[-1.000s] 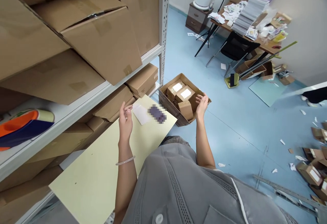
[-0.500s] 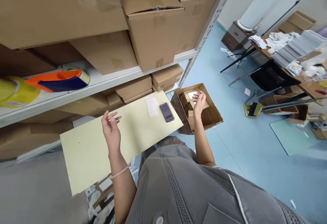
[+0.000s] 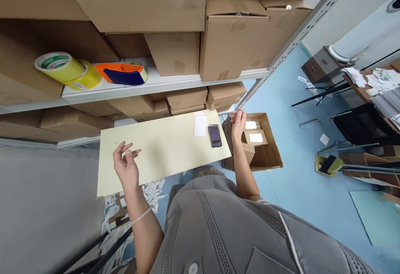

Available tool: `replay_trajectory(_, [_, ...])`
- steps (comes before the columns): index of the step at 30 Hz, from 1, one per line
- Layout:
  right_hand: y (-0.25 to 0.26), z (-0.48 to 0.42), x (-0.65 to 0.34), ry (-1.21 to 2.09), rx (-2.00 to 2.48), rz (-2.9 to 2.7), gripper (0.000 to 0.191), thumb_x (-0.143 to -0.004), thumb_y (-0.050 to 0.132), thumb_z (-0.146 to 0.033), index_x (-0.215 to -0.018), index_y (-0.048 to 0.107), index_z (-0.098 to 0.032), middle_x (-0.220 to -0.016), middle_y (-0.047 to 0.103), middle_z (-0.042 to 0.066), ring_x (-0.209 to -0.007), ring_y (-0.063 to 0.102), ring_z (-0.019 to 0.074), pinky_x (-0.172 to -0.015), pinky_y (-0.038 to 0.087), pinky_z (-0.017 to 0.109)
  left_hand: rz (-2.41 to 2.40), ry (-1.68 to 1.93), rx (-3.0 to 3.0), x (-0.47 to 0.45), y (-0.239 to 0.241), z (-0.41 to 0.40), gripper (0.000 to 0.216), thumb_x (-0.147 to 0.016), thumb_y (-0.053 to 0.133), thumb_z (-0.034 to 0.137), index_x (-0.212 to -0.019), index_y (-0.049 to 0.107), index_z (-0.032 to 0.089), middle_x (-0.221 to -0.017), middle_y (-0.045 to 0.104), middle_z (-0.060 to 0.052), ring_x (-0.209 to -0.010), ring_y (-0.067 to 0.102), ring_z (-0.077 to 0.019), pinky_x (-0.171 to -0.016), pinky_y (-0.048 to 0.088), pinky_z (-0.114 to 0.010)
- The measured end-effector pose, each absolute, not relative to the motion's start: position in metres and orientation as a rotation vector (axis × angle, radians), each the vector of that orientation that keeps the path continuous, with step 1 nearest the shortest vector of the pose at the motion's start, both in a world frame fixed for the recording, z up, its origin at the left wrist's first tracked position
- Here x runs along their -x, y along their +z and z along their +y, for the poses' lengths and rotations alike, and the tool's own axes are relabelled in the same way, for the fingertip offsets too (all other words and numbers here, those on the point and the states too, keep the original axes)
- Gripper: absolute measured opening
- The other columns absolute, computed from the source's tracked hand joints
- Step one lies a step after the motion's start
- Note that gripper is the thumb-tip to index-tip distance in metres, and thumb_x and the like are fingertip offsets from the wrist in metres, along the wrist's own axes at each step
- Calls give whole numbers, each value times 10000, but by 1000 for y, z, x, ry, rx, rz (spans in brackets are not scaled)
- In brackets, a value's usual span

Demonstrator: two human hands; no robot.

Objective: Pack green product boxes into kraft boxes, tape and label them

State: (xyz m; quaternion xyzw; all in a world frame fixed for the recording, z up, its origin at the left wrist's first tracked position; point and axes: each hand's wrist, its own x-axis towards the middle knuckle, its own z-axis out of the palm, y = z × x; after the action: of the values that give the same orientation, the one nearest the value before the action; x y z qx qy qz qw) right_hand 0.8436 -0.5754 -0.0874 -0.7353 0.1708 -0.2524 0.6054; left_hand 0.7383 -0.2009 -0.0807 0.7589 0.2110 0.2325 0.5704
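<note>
Steel shelving (image 3: 162, 92) stacked with cartons is running along 12 o'clock, and a pale yellow board (image 3: 156, 157) is stretching beneath it, bearing a white paper slip (image 3: 200, 125) and a pixelated dark rectangle (image 3: 214, 136) (too blurred to name) near its 3 o'clock end, long axis upright. That rectangle is sitting at 9 o'clock from the right hand (image 3: 238, 126), the nearer one, its fingers curling shut, on what I cannot tell; the left hand (image 3: 126, 166) is hovering open over the board.
</note>
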Motion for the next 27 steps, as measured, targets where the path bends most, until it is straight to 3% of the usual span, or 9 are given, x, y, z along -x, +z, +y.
replay_trajectory(8, [-92, -571, -801, -665, 1658, 418, 498, -946, 288, -572, -1160, 537, -197, -938, 630, 50, -775, 606, 149, -648, 469, 268, 497, 574, -1814, -690, -71, -172, 377, -906, 495, 402, -1226, 550, 211, -1189, 623, -90, -764, 692, -112, -788, 548, -294])
replay_trajectory(15, [-103, -525, -754, -563, 1615, 397, 389, -929, 374, -508, -1060, 552, -188, -854, 625, 23, -666, 585, 113, -595, 449, 230, 667, 619, -1773, -590, -82, -129, 379, -889, 507, 401, -1212, 560, 210, -1214, 622, -96, -785, 699, -122, -813, 558, -307])
replay_trajectory(22, [-102, -434, -696, -280, 1681, 125, 346, -911, 421, -482, -1057, 550, -196, -863, 632, 31, -657, 579, 122, -620, 464, 250, 940, 713, -1655, -466, -102, -95, 386, -861, 545, 392, -1200, 576, 210, -1219, 623, -103, -787, 696, -145, -925, 531, -402])
replay_trajectory(27, [-109, -377, -645, -70, 1713, -68, 331, -903, 442, -470, -1065, 562, -208, -870, 631, 30, -664, 586, 133, -660, 482, 271, 1028, 759, -1653, -386, -117, -91, 356, -868, 530, 404, -1175, 577, 231, -1184, 626, -81, -775, 695, -158, -890, 555, -409])
